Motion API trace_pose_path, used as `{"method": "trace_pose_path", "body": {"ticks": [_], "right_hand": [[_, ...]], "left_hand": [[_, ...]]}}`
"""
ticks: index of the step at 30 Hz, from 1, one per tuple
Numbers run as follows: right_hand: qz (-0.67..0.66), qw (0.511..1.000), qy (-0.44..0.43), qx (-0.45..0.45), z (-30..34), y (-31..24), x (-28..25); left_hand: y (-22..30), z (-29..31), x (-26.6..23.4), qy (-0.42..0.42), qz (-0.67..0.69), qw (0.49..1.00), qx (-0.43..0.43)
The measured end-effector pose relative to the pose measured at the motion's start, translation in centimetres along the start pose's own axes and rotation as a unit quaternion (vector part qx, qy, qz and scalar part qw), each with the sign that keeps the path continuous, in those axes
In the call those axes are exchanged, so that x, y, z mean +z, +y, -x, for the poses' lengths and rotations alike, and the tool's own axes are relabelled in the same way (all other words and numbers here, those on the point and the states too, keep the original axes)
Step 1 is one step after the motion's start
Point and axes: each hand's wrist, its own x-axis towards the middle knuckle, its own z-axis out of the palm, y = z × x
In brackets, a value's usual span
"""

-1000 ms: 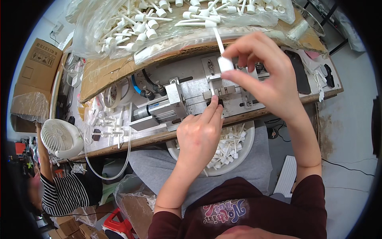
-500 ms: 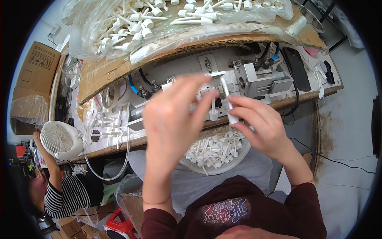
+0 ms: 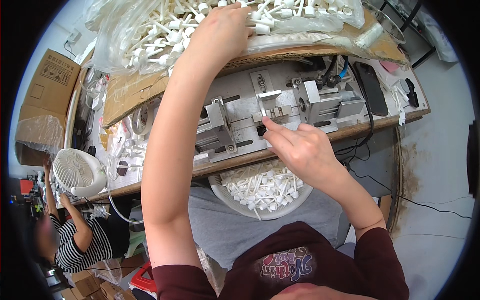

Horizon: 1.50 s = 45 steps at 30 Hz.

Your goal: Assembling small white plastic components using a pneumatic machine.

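Observation:
My left hand (image 3: pixel 220 34) reaches over the heap of white capped sticks (image 3: pixel 175 37) on the far cardboard. Its fingers bend down among the sticks and the fingertips are mostly hidden, so I cannot see whether they grip one. At the metal fixture (image 3: pixel 274 114) my right hand (image 3: pixel 303 150) is closed around the near end of a white capped stick (image 3: pixel 264 108). The index finger lies on that stick, whose far end rests in the fixture's small block. My other right fingers are curled beneath and hide its cap.
Metal clamps (image 3: pixel 220 125) flank the fixture on the left, with a cylinder block (image 3: pixel 325 102) on the right. Below the table edge sits a basket (image 3: pixel 216 192) of white capped sticks. A phone (image 3: pixel 371 87) lies far right, a fan (image 3: pixel 79 172) stands left. Another person in a striped shirt (image 3: pixel 87 242) works at left.
My left hand has moved from beside the fixture, up and away to the far heap. My right hand has come left and down onto the stick at the fixture.

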Motion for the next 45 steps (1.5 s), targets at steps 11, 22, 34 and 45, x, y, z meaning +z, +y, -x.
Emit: {"method": "trace_pose_path", "body": {"ticks": [11, 22, 34, 45], "right_hand": [[0.018, 1.0, 0.006, 0.014, 0.3, -0.3, 0.5], [-0.062, 0.998, 0.009, 0.008, 0.8, -0.1, -0.8], [-0.208, 0.973, -0.098, 0.008, 4.0, -2.4, -1.7], [-0.339, 0.929, -0.084, 0.126, 4.6, -2.4, -1.5]], "left_hand": [[1.9, -1.1, -5.0, -0.193, 0.047, 0.98, -0.021], [0.6, 0.2, -3.0, -0.09, 0.029, 0.994, -0.055], [0.3, 0.6, -3.8, -0.11, -0.049, 0.993, 0.003], [3.7, 4.3, -8.1, 0.072, 0.056, 0.993, 0.073]]}}
